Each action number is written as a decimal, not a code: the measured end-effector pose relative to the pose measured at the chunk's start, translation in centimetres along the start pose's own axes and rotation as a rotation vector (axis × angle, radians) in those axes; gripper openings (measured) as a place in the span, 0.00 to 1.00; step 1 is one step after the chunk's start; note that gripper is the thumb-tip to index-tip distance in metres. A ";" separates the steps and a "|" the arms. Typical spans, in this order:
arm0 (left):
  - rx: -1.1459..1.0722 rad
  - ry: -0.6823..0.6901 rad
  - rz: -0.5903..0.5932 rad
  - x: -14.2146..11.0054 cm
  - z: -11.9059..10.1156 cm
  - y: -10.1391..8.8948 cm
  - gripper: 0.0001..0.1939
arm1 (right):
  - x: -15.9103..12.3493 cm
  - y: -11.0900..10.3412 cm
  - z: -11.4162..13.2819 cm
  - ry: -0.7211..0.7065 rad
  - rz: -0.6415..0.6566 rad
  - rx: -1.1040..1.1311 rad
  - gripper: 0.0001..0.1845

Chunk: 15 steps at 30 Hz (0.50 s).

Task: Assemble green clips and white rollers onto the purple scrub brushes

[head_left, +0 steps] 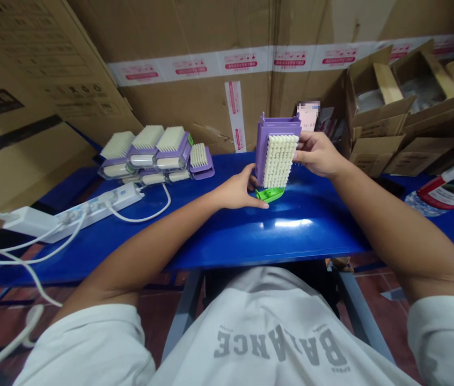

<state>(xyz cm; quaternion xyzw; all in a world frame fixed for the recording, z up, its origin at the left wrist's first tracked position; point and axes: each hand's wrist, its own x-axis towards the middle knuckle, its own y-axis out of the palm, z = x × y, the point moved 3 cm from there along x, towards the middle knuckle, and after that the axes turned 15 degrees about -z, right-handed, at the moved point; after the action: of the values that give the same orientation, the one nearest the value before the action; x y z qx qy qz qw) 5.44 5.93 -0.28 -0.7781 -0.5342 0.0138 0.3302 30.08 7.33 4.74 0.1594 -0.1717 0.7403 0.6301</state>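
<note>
A purple brush head [264,130] with cream bristles on its front stands upright between my hands, above the blue table. At its lower end sits a bright green plastic piece [270,194]. My left hand [240,188] grips the lower left of the brush, its thumb on the green piece and the other fingers partly hidden behind. My right hand [314,154] pinches the right side near the bristles. To the left, several similar purple brushes [158,146] lie stacked, and one smaller brush [202,161] rests at their right end.
A white power strip [90,210] with cables lies at the left of the blue table [227,241]. Tall cardboard boxes [187,32] wall off the back. Open small cartons [404,102] and a large labelled bottle [448,185] stand at the right.
</note>
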 end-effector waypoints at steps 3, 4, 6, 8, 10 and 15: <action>0.005 0.002 -0.046 -0.1 -0.2 0.6 0.55 | -0.1 0.0 0.3 0.004 -0.022 -0.001 0.39; 0.008 0.005 -0.047 -0.1 -0.1 0.6 0.53 | -0.1 0.1 0.4 0.005 -0.023 -0.001 0.39; 0.011 0.011 -0.040 0.1 0.3 0.6 0.50 | -0.1 0.2 0.5 0.003 -0.016 0.006 0.39; 0.007 0.011 -0.027 0.3 0.8 0.3 0.50 | -0.2 0.3 0.5 0.001 -0.009 0.013 0.39; -0.005 0.011 -0.019 0.4 1.0 -0.2 0.52 | -0.2 0.4 0.4 0.002 -0.008 0.016 0.38; -0.129 0.100 -0.022 0.8 -0.6 -2.4 0.64 | -0.4 1.1 0.9 -0.029 0.001 0.013 0.35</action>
<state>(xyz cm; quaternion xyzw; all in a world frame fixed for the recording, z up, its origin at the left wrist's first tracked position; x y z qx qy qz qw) 4.04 6.83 1.78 -0.7916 -0.5252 -0.0629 0.3059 29.09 6.44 5.30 0.1741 -0.1758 0.7394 0.6262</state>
